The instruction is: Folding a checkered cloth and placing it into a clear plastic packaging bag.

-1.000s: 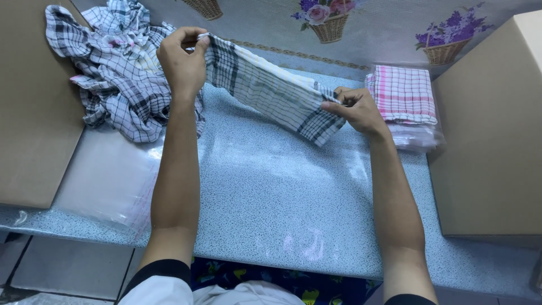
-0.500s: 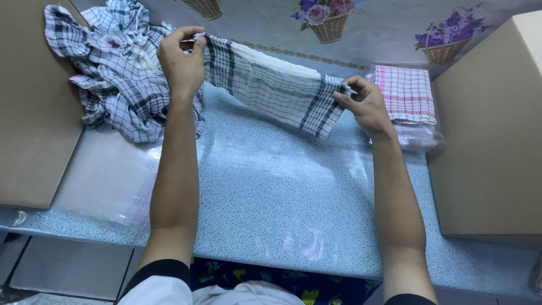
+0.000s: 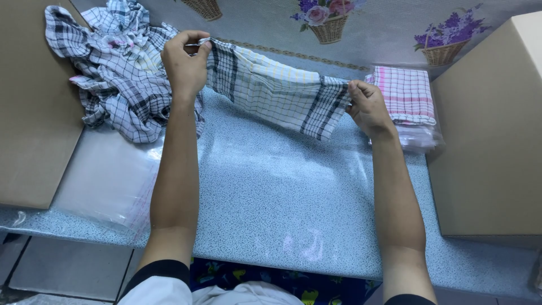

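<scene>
1. The cloth [image 3: 276, 90] is a thin woven cotton-looking towel, white with dark grey check lines that get bolder near both ends. It's folded into a long band and stretched in the air above the tabletop [image 3: 282, 192], sagging a little in the middle.
2. The left hand [image 3: 185, 61] is pinched shut on the cloth's left end, thumb and fingers curled tight around the top corner.
3. The right hand [image 3: 367, 104] grips the other end the same way, fingers closed on the edge, a bit lower than the left, so the band slopes down toward the right.
4. The tabletop is smooth and glossy, pale blue with fine dark speckles, and you can see light reflecting off it.
5. Off to the left sits a crumpled pile of cloths [image 3: 113, 79], same kind of checked fabric, all wrinkled and heaped up, just behind the left hand.
6. Flat clear plastic bags [image 3: 107, 181] lie on the tabletop under the left forearm, shiny and see-through.
7. Right beside the right hand there's a neat stack of folded pink checked cloths [image 3: 406, 93] sitting on more clear plastic.
8. A brown cardboard box [image 3: 34, 101] boxes things in on the left and another box [image 3: 491, 130] on the right, both plain and matte.
9. The back wall covering [image 3: 271, 28] has printed flower baskets.
</scene>
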